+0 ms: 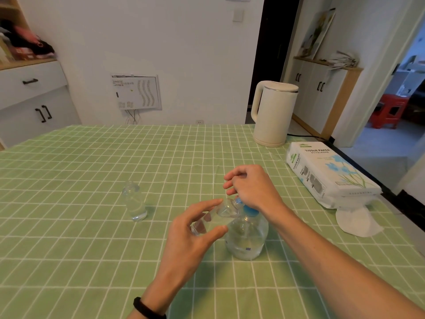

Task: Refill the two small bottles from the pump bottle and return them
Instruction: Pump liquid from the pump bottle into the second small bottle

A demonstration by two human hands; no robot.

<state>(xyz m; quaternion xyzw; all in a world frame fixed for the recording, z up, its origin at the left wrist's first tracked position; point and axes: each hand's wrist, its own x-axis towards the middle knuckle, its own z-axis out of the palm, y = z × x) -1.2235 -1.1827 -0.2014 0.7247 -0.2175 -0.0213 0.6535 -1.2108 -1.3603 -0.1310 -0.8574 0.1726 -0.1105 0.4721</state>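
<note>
A clear pump bottle with a blue pump head stands on the green checked tablecloth, part full of clear liquid. My right hand rests on top of the pump head, fingers curled over it. My left hand grips a small clear bottle, tilted with its mouth up against the blue nozzle. A second small clear bottle stands upright and uncapped to the left, apart from both hands, with some liquid at its bottom.
A cream electric kettle stands at the table's far right, its cord running off the edge. A tissue paper pack lies on the right, with loose white tissues in front of it. White cabinets stand beyond the table.
</note>
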